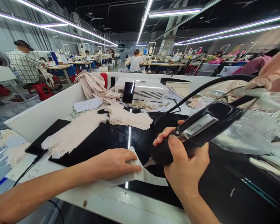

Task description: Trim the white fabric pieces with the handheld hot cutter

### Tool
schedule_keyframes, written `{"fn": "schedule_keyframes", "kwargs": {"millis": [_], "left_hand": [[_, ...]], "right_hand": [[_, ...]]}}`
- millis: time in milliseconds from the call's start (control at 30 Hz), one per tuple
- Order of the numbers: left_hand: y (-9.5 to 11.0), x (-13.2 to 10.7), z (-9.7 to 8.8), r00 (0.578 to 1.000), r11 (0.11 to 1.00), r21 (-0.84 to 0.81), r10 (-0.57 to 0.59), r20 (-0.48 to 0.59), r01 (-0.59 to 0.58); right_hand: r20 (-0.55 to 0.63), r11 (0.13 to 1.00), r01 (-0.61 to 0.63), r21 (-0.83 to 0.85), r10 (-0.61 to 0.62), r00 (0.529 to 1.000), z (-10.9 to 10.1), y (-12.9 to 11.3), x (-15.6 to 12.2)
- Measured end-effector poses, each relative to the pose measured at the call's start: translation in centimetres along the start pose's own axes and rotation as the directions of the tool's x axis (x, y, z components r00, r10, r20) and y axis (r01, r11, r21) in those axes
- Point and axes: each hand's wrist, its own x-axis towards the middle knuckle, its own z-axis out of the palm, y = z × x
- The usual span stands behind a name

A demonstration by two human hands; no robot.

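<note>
My left hand [114, 163] lies flat, fingers stretched out, pressing a pale fabric piece [147, 175] onto the glossy black work surface [121, 137]. My right hand [182, 165] is closed round the black handle of a corded hand tool [200, 127], whose tip [150, 162] rests against the fabric's edge just right of my left fingers. A black cable [200, 88] runs up and back from the tool. Another person's hand [270, 73] shows at the upper right, fingers on clear plastic.
Stacks of pale cut fabric pieces [128, 116] and loose pieces [70, 133] lie behind. A white machine box [144, 87] with a phone [128, 91] leaning on it stands at the back. Clear plastic bags [247, 130] lie right. A dark tablet [46, 135] lies left. Workers sit at distant sewing tables.
</note>
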Motion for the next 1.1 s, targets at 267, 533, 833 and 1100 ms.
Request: {"fn": "schedule_keyframes", "kwargs": {"millis": [267,533,833,1100], "left_hand": [[1.7,1.0,-1.2,0.996,1.000,0.024,0.006,-0.085,-0.004],[4.5,2.4,-0.3,0.996,0.995,-0.065,-0.073,0.048,0.076],[4.4,1.6,-0.1,0.995,0.989,-0.109,-0.100,0.002,0.099],[4.6,1.2,0.1,0.994,0.989,-0.103,-0.106,-0.013,0.104]], "right_hand": [[-0.093,0.999,0.024,-0.030,-0.027,0.995,-2.4,-2.2,-0.3],[-0.093,0.997,0.029,-0.078,-0.036,0.995,-3.8,-2.5,-1.1],[-0.095,0.998,0.002,-0.059,-0.008,0.995,-3.6,-2.4,-1.4],[-0.079,0.999,0.032,-0.029,-0.034,0.996,-2.8,-2.1,-1.2]]}}
